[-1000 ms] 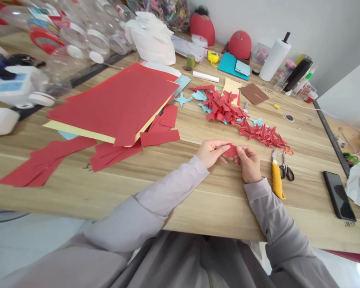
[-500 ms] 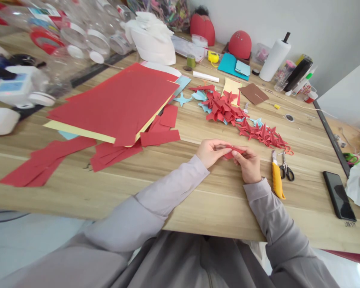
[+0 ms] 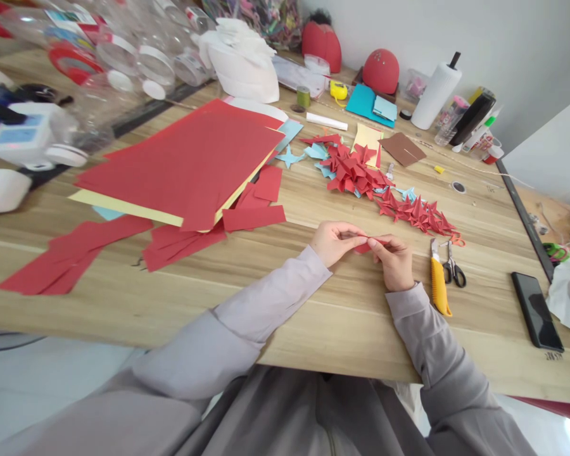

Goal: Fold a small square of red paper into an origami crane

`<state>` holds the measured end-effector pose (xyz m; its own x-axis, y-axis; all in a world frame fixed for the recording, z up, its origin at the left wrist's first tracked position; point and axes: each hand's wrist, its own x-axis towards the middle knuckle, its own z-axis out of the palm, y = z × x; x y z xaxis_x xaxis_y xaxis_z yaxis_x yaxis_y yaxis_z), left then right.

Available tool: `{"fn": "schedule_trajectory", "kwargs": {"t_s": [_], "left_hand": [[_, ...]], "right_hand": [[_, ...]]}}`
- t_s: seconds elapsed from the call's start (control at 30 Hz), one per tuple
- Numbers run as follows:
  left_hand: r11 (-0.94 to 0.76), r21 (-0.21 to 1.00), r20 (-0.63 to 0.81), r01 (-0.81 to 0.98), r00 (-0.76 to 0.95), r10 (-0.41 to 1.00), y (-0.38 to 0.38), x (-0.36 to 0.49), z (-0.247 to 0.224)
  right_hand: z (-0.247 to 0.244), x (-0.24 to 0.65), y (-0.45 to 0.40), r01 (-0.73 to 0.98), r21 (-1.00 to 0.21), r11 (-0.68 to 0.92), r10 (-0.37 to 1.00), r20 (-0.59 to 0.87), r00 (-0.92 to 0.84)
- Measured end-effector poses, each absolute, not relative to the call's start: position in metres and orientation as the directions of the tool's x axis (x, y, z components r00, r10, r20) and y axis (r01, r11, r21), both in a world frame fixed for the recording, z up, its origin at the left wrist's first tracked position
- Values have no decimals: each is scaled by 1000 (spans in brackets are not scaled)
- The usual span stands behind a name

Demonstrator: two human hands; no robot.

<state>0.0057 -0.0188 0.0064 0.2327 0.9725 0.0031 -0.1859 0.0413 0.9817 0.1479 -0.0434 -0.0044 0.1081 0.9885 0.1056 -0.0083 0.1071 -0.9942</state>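
Note:
A small folded piece of red paper (image 3: 363, 249) is pinched between both hands above the wooden table. My left hand (image 3: 335, 242) grips its left side with thumb and fingers. My right hand (image 3: 393, 258) is closed on its right side, the thumbs almost touching. Beyond the hands lie a pile of red paper stars (image 3: 356, 170) and a row of red stars (image 3: 415, 212), with some light-blue ones among them. Right of my right hand are a yellow utility knife (image 3: 439, 285) and black-handled scissors (image 3: 454, 272).
Large red sheets (image 3: 185, 161) and red strips (image 3: 76, 253) cover the left of the table (image 3: 351, 335). A phone (image 3: 536, 310) lies at the right. Plastic bottles (image 3: 156, 63), white tissues (image 3: 242, 63) and a white roll (image 3: 436, 95) stand behind.
The thumbs have shifted slightly on the red paper, and less of its upper surface shows between them. Both hands keep their places, and the other things have not moved.

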Motion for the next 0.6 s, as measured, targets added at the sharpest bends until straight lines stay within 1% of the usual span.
{"fn": "schedule_trajectory", "kwargs": {"t_s": [0.2, 0.4, 0.6], "left_hand": [[-14, 991, 45, -131, 238, 970, -20, 6, 5], [-77, 996, 86, -50, 217, 972, -19, 5, 3], [-79, 996, 85, -34, 281, 956, -19, 3, 4]], "right_hand": [[-3, 149, -44, -1, -997, 80, 990, 80, 114], [-3, 147, -44, -68, -995, 74, 989, 65, 130], [-3, 149, -45, -61, -996, 59, 994, 53, 100]]}}
